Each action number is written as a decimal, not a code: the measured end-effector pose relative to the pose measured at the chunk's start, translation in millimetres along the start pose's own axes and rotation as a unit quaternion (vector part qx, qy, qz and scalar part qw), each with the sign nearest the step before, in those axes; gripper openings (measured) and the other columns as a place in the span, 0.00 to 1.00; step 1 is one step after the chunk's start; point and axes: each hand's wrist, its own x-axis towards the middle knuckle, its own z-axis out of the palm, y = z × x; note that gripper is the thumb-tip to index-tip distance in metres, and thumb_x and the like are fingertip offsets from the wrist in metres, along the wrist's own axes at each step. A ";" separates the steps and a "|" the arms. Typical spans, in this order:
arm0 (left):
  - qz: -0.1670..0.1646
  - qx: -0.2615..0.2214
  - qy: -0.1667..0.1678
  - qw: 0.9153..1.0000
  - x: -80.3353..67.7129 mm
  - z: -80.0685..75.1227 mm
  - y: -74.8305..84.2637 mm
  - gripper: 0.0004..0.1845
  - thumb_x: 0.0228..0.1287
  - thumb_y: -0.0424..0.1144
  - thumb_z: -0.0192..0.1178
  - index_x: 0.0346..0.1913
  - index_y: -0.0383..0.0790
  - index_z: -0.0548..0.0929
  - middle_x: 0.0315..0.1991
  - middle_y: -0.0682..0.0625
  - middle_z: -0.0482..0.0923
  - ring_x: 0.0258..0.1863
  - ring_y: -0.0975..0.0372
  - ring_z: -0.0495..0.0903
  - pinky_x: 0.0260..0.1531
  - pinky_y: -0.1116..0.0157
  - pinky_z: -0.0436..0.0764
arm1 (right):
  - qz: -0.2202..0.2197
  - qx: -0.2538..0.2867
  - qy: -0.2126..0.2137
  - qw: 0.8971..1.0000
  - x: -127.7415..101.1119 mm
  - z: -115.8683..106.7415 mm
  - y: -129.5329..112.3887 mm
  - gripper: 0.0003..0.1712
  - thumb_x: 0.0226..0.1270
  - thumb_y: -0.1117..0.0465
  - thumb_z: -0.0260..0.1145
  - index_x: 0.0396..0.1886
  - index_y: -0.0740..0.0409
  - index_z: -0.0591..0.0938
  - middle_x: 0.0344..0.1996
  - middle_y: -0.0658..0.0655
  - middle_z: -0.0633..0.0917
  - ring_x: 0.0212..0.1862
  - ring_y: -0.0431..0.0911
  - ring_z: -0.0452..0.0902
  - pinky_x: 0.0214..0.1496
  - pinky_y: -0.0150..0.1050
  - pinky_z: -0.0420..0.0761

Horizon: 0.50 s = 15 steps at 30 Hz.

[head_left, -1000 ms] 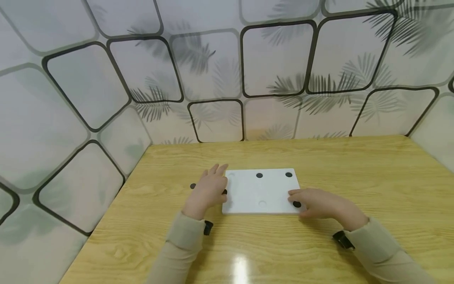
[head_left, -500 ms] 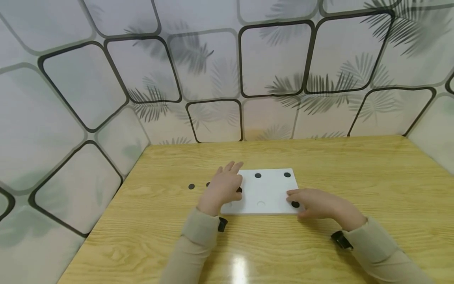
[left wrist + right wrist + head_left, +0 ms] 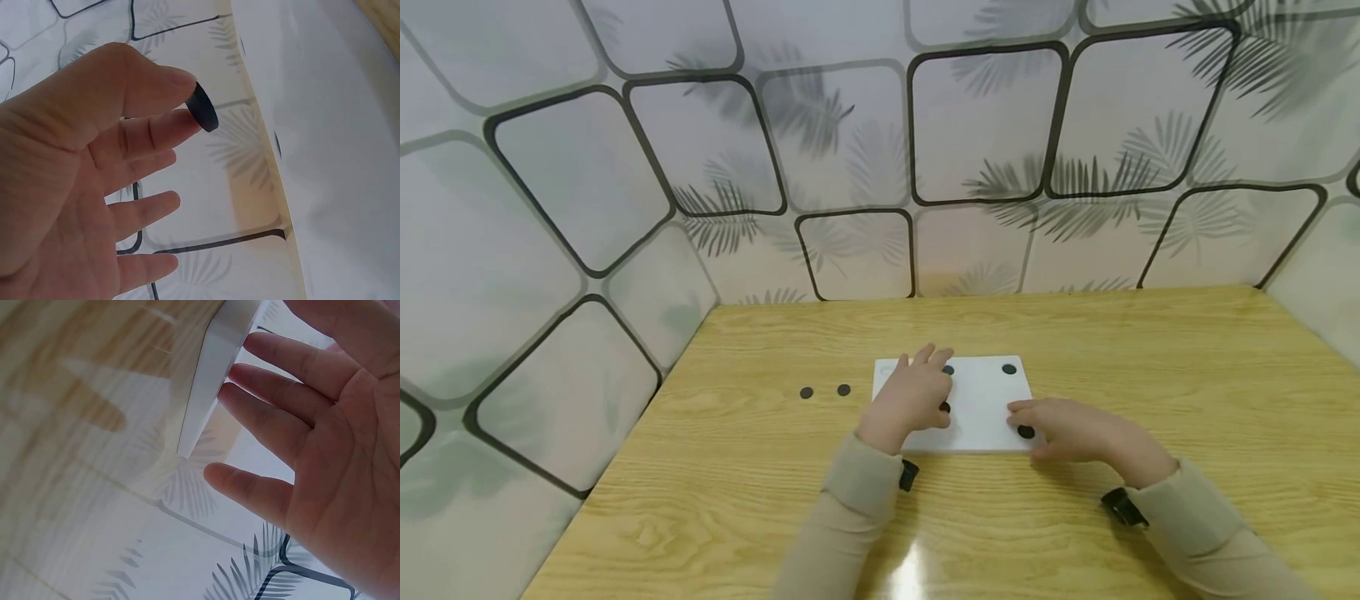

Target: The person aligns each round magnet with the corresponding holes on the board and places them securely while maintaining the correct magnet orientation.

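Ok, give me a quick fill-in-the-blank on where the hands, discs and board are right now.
The left hand pinches a black ____ between thumb and forefinger.
The right hand rests at the ____ edge of the white board.
On the table left of the board lie ____ loose discs.
Missing words: disc; right; two.

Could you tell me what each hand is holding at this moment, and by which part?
The left hand pinches a black disc by its faces, between thumb and forefinger. The right hand holds nothing; its straight fingers rest at the white board's right edge.
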 end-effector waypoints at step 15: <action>0.009 0.002 -0.027 1.000 11.6 15.9 9.9 0.12 0.51 0.41 0.63 0.15 0.47 0.74 0.65 0.52 0.57 0.65 0.54 0.48 0.60 0.50 0.56 | -0.009 -0.010 0.002 1.000 0.7 0.1 2.1 0.25 0.49 0.64 0.68 0.49 0.69 0.75 0.55 0.67 0.71 0.55 0.60 0.66 0.54 0.53 0.67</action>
